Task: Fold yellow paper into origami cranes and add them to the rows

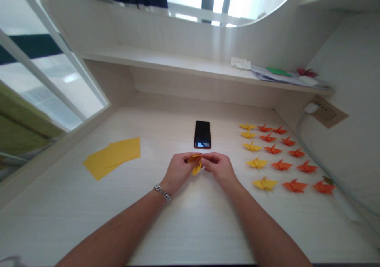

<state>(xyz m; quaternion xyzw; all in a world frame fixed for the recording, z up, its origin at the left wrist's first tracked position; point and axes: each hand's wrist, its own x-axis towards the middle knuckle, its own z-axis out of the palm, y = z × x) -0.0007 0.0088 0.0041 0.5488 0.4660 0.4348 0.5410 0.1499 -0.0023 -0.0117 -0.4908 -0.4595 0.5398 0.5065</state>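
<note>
Forearms (118,231) lead to left hand (178,170) and right hand (220,166), both pinching the folded paper (196,166), which calls for light, even creasing pressure.

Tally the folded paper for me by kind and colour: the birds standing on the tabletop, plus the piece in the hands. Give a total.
Yellow birds: 5
Orange birds: 10
Held yellow piece: 1
Total: 16

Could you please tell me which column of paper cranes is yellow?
The left column is the yellow one; the middle column and right column are both orange.
</note>
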